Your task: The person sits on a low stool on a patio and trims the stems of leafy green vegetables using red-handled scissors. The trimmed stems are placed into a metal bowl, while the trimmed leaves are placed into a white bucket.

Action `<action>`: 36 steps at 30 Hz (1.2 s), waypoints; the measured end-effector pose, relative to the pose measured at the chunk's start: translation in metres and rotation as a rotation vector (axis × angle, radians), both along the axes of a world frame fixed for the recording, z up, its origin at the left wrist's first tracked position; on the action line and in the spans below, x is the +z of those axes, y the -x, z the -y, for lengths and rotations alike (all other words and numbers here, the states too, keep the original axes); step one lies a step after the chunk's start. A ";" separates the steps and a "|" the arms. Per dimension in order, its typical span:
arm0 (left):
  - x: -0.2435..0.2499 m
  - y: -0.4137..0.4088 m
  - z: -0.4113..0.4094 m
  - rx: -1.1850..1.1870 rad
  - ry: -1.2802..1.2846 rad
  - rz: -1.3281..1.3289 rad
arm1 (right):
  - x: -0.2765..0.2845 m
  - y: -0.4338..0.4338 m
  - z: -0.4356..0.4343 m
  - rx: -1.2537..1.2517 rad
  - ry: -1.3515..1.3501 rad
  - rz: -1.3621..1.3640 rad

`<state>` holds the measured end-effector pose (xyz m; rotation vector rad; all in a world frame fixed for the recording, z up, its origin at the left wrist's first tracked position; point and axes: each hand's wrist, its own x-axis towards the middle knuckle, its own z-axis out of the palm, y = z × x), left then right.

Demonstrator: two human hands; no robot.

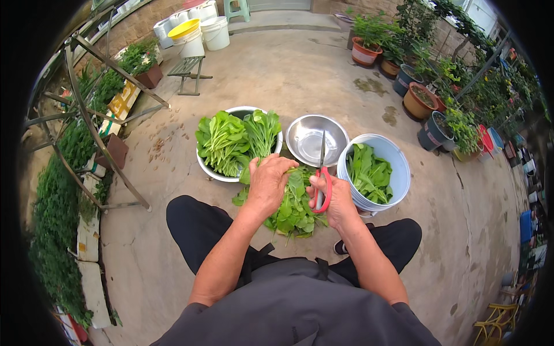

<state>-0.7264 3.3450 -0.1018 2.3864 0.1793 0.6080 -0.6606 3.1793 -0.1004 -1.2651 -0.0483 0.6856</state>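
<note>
My left hand (269, 179) holds a leafy green stalk between thumb and fingers, above a heap of loose leafy greens (294, 212) on the ground. Red-handled scissors (322, 173) are in my right hand (335, 197), their blades together and pointing away from me. Beyond my left hand, a round white-rimmed basin (280, 139) holds bunches of leafy greens (223, 140). A shallow stainless steel bowl (309, 138) stands beside it with nothing visible in it. At the right, a pale blue plastic bucket (400, 162) contains more greens (370, 173).
A folding stool (188, 69) and white plastic buckets (215, 32) stand farther off at the left. Nearer on that side is a metal frame (112, 151) beside planters. Potted plants (420, 101) line the right side. My knees flank the heap on the concrete.
</note>
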 end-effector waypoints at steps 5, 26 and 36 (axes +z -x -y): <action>-0.011 0.001 0.013 -0.035 -0.244 -0.016 | -0.005 -0.008 0.005 0.081 0.045 0.023; -0.035 0.013 0.041 -0.305 -0.148 -0.279 | -0.017 0.002 0.016 0.036 0.053 0.216; -0.045 0.014 0.041 -0.360 -0.034 -0.340 | -0.027 0.002 0.033 0.184 0.125 0.226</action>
